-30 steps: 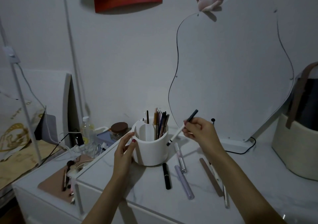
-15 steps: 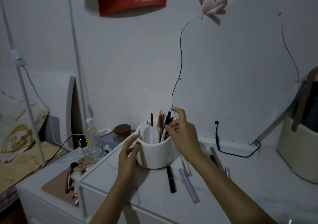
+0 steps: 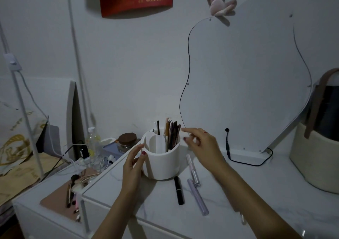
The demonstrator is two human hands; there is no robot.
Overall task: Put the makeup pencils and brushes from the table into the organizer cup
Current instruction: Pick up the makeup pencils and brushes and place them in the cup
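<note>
The white organizer cup (image 3: pixel 161 162) is standing on the marble table (image 3: pixel 256 193), near its back-left corner, with a bundle of pencils (image 3: pixel 172 134) leaning upright in its right-hand compartment and one dark stick in a rear compartment. The left hand (image 3: pixel 134 162) is curling its fingers and thumb round the cup's left wall, gripping it. The right hand (image 3: pixel 200 143) is hovering just beside the cup's right rim, fingers loosely spread and holding nothing; it is somewhat blurred.

Lying on the table in front of the cup are a black pencil (image 3: pixel 178 190), a lilac tube (image 3: pixel 197 196) and a clear tube with a silver cap (image 3: pixel 192 170), the last two partly under the right forearm. A black cable (image 3: pixel 238 159) is trailing along the table's back edge below the wavy mirror (image 3: pixel 247 82). A cream basket (image 3: pixel 315 156) is sitting at the right edge. On the lower surface off the left edge, brushes (image 3: pixel 72 189) are resting on a pink mat, behind them a brown-lidded jar (image 3: pixel 127 142) and a bottle (image 3: pixel 92 143).
</note>
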